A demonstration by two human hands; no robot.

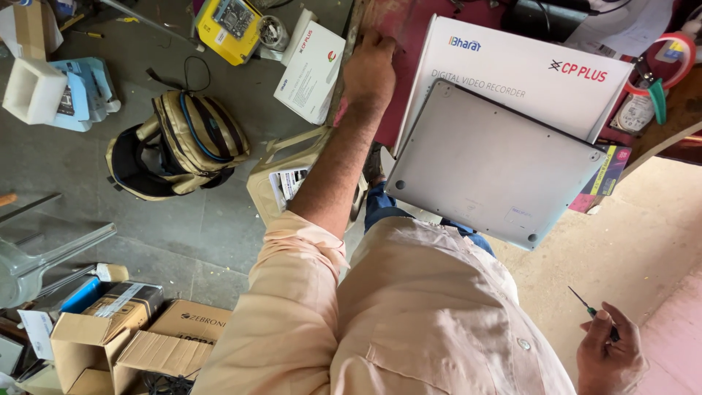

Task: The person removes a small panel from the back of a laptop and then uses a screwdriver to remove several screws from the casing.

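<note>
Gripping a slim green-handled screwdriver [594, 311], the right hand [610, 350] sits clenched around it at the lower right of the frame, tip pointing up-left. The left hand [370, 67] is in the upper middle, pressed on the red table [409, 29] near its edge; whether it grasps anything cannot be told. Between them, at centre right, a grey laptop [491, 162] lies underside up on a white box [512, 69], well apart from the screwdriver. A backpack [179, 143] lies on the floor at left.
</note>
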